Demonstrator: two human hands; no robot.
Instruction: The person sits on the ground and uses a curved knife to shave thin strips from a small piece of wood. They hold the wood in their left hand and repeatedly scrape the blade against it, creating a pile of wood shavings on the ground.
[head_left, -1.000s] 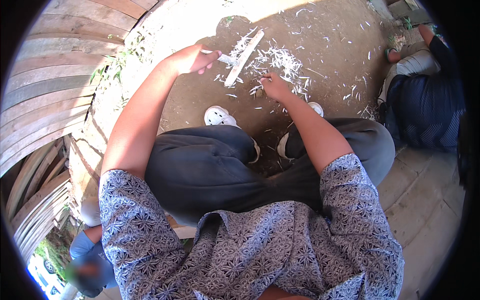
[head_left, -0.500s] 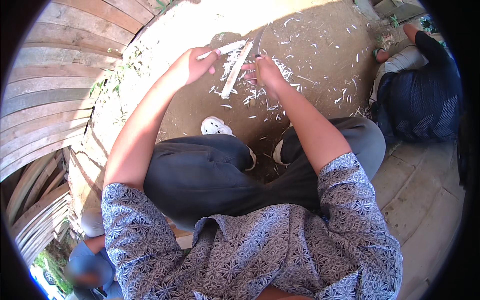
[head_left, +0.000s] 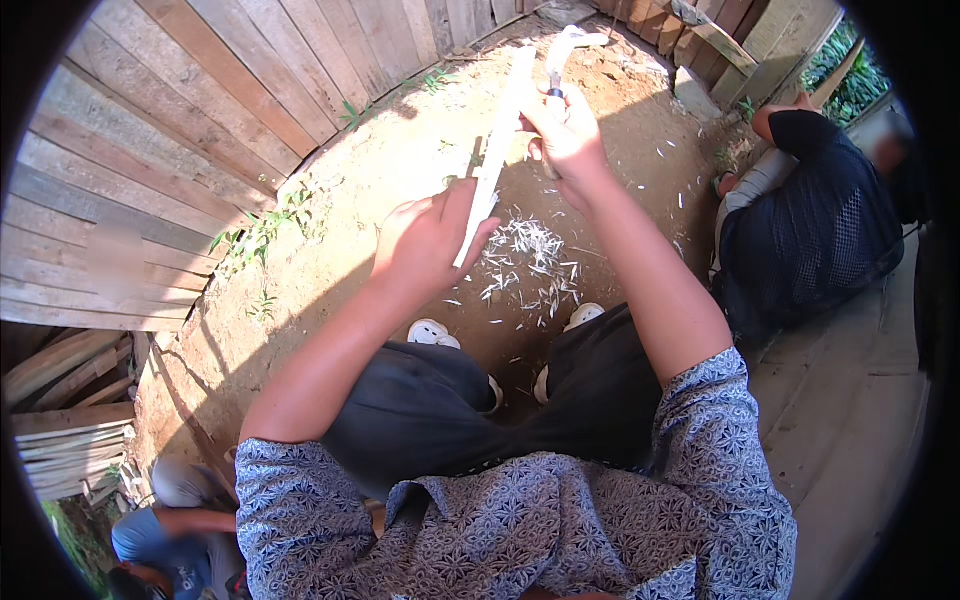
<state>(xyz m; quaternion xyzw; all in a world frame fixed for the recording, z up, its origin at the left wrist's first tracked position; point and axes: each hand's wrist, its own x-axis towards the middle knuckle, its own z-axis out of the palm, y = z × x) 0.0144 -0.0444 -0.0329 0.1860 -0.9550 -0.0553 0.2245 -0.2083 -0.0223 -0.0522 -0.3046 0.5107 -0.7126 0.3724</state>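
My left hand is closed around the lower part of a long pale wooden strip, which slants up and away from me. In my right hand, just right of the strip's upper half, is a knife with its blade pointing away from me. The blade is bright with glare, so its edge is hard to make out; its handle is mostly hidden by my fingers. The blade and strip look apart. Below both hands, a heap of white wood shavings lies on the dirt.
A plank wall curves along the left and far side, with weeds at its foot. On the right sits a person in a dark top; another person is at lower left. Stacked wood stands at the left.
My left hand now holds the long strip instead of the short white stick seen earlier, and has come nearer to me. My right hand has shifted right with the knife. The view has tilted up.
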